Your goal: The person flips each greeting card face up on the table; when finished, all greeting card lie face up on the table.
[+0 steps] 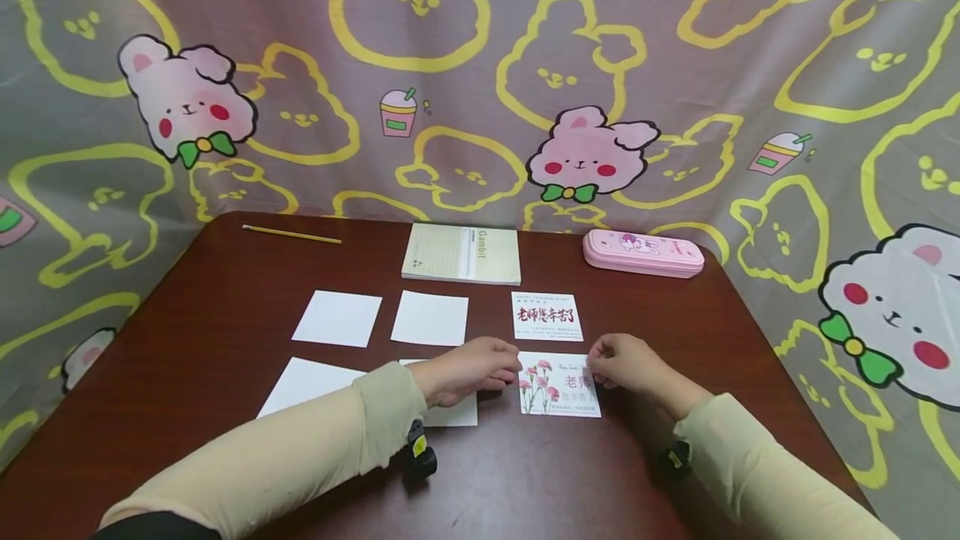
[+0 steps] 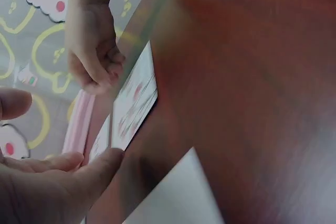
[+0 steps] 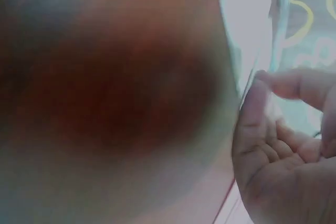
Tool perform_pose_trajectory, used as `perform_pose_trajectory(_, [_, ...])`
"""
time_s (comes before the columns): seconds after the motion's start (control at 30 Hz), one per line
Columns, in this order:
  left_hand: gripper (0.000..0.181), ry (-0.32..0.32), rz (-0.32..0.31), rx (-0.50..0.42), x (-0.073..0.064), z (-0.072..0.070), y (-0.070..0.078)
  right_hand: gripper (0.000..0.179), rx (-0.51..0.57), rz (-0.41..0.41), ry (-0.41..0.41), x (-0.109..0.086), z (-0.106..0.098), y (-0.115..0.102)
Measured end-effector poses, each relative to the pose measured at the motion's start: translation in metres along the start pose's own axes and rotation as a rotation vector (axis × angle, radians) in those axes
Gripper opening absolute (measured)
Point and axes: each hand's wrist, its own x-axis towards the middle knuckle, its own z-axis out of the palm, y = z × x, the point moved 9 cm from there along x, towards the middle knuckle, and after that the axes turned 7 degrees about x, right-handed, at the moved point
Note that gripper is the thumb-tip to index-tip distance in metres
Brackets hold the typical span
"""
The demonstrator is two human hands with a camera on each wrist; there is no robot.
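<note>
A greeting card (image 1: 558, 386) with pink carnations and Chinese lettering lies near the table's front, between both hands. My right hand (image 1: 630, 365) pinches its right edge between thumb and index finger; in the right wrist view the thumb (image 3: 254, 114) meets the index fingertip there. The left hand (image 1: 472, 369) reaches to the card's left edge with fingers extended, and in the left wrist view a fingertip (image 2: 113, 157) touches its corner. Just behind lies a second card (image 1: 547, 317) with red Chinese lettering. Beneath the left hand and forearm, a blank white card (image 1: 457, 413) is partly hidden.
More blank white cards (image 1: 337, 317) (image 1: 430, 319) lie to the left, another white card (image 1: 303, 386) partly under the left forearm. At the back are a pencil (image 1: 292, 234), a notebook (image 1: 461, 253) and a pink pencil case (image 1: 643, 253). A patterned curtain (image 1: 465, 90) surrounds the brown table (image 1: 187, 332).
</note>
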Motion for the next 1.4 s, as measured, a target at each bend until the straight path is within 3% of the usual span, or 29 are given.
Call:
perform_pose_trajectory(0.1, [0.055, 0.043, 0.007, -0.005, -0.001, -0.02, 0.004, 0.013, 0.101, -0.012, 0.044, 0.007, -0.007, -0.007])
perform_pose_trajectory(0.23, [0.055, 0.114, 0.017, -0.002, -0.006, -0.052, 0.012, 0.02, 0.249, -0.008, 0.023, 0.018, -0.002, -0.02])
perform_pose_trajectory(0.33, [0.057, 0.174, 0.028, 0.098, -0.009, -0.078, 0.014, 0.023, 0.325, -0.017, -0.026, 0.029, 0.013, -0.034])
perform_pose_trajectory(0.43, [0.058, 0.246, 0.056, 0.333, -0.011, -0.105, 0.014, 0.025, 0.386, -0.03, -0.06, 0.041, 0.03, -0.049])
perform_pose_trajectory(0.57, [0.054, 0.276, 0.169, 0.796, -0.018, -0.126, 0.019, 0.033, 0.482, -0.043, -0.111, 0.054, 0.054, -0.067])
perform_pose_trajectory(0.67, [0.049, 0.233, 0.245, 1.027, -0.022, -0.128, 0.018, 0.039, 0.545, -0.038, -0.154, 0.062, 0.07, -0.075])
perform_pose_trajectory(0.8, [0.049, 0.142, 0.23, 1.153, -0.021, -0.127, 0.008, 0.042, 0.607, -0.016, -0.2, 0.073, 0.089, -0.079])
perform_pose_trajectory(1.0, [0.046, 0.064, 0.161, 1.274, -0.016, -0.125, 0.0, 0.043, 0.68, 0.064, -0.222, 0.083, 0.108, -0.082])
perform_pose_trajectory(1.17, [0.041, 0.071, 0.183, 1.327, -0.015, -0.122, 0.005, 0.038, 0.718, 0.09, -0.213, 0.089, 0.119, -0.09])
perform_pose_trajectory(1.4, [0.041, 0.069, 0.173, 1.329, -0.013, -0.119, 0.006, 0.025, 0.733, 0.093, -0.066, 0.095, 0.125, -0.086])
